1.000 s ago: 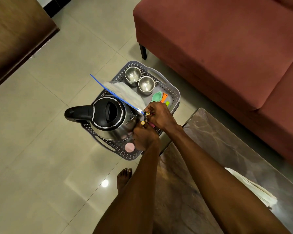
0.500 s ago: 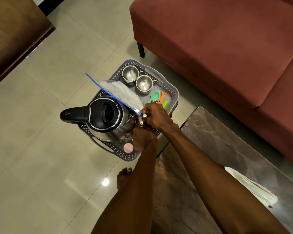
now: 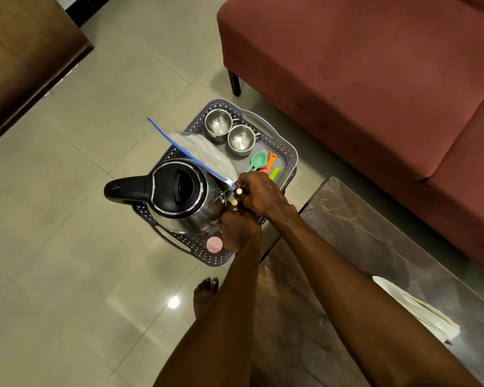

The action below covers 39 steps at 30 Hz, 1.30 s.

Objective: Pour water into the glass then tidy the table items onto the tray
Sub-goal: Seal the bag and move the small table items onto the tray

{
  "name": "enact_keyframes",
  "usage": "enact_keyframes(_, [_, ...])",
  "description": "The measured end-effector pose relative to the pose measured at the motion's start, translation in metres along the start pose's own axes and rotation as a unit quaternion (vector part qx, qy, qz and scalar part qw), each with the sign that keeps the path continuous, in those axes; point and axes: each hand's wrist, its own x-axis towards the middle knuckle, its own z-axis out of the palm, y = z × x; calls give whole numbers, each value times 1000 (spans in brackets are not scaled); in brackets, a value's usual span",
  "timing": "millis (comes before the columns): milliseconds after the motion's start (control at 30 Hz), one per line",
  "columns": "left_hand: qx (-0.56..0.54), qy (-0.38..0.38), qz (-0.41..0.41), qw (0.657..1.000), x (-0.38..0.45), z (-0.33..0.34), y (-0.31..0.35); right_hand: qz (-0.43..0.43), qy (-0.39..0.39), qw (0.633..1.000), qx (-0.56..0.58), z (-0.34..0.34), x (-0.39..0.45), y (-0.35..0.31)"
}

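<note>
A grey perforated tray (image 3: 287, 152) sits low by the table corner. It holds a steel kettle (image 3: 179, 196) with a black lid and handle, two steel cups (image 3: 229, 132), a clear zip bag (image 3: 204, 152) with a blue seal, coloured plastic spoons (image 3: 264, 163) and a pink round lid (image 3: 214, 244). My right hand (image 3: 260, 192) and my left hand (image 3: 238, 227) are together at the tray's near right edge, beside the kettle. Each grips a small yellow-tipped item (image 3: 239, 191); what these items are stays unclear. No glass is in view.
A marble-topped table (image 3: 361, 247) lies at lower right with a folded white cloth (image 3: 414, 311) on it. A red sofa (image 3: 361, 65) stands behind the tray, and dark wooden furniture (image 3: 20, 51) at upper left. My bare foot (image 3: 204, 294) rests on the tiled floor.
Both hands stay at the same spot beside the kettle. Only the view has swayed slightly.
</note>
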Motion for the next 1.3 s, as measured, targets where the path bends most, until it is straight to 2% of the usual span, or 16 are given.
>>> enact_keyframes(467, [-46, 45, 30, 998, -8, -9, -14, 29, -13, 998, -48, -11, -7, -10])
enact_keyframes(567, [-33, 62, 60, 996, -15, -15, -20, 49, 13, 998, -29, -18, -16, -12])
enact_keyframes(733, [-83, 92, 72, 990, -36, -27, -26, 114, 117, 985, 48, -44, -49, -9])
enact_keyframes(867, [-76, 107, 139, 982, -75, -24, -35, 152, 276, 933, 174, -56, -115, -5])
enact_keyframes(967, [-63, 75, 220, 971, -115, -13, -53, 182, 369, 878, 245, -49, -180, -3])
enact_keyframes(1067, [-13, 0, 278, 961, -160, 2, -80, 236, 408, 830, 297, -28, -247, 10])
enact_keyframes(1133, [47, -79, 316, 944, -191, 11, -102, 266, 447, 805, 286, -9, -296, 22])
enact_keyframes(1300, [205, -240, 398, 861, -247, 32, -164, 413, 482, 723, 273, 53, -411, 52])
